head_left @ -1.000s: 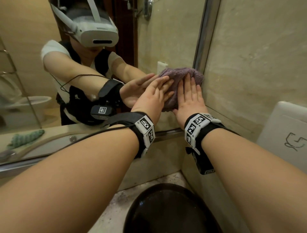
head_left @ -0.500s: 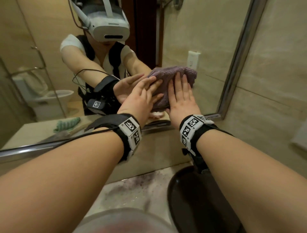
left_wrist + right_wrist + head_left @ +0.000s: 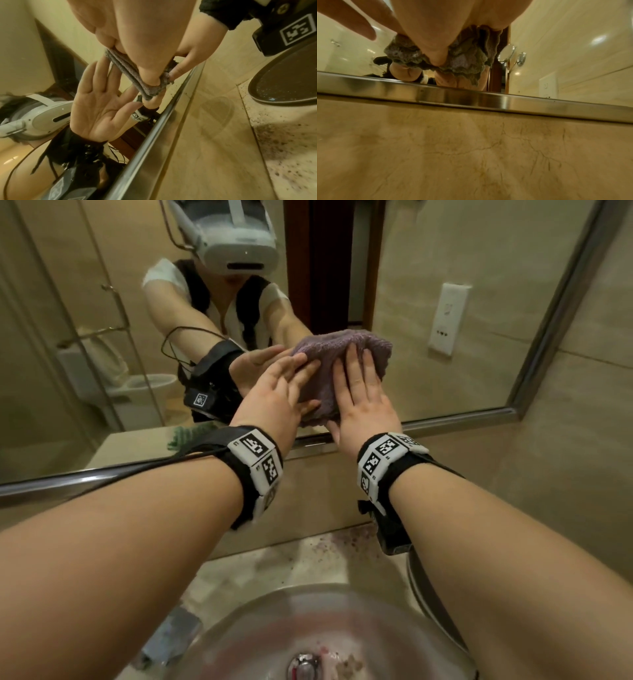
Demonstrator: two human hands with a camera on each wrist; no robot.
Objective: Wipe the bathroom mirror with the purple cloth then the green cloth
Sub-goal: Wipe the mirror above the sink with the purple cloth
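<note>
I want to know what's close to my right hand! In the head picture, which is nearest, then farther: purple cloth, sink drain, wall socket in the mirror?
1. Purple cloth: under the right hand, touching.
2. Wall socket: reflected, up right.
3. Sink drain: far below.

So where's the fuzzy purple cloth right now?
In the head view, the fuzzy purple cloth is pressed flat against the bathroom mirror, low and near its metal bottom edge, under the left hand and right hand.
</note>
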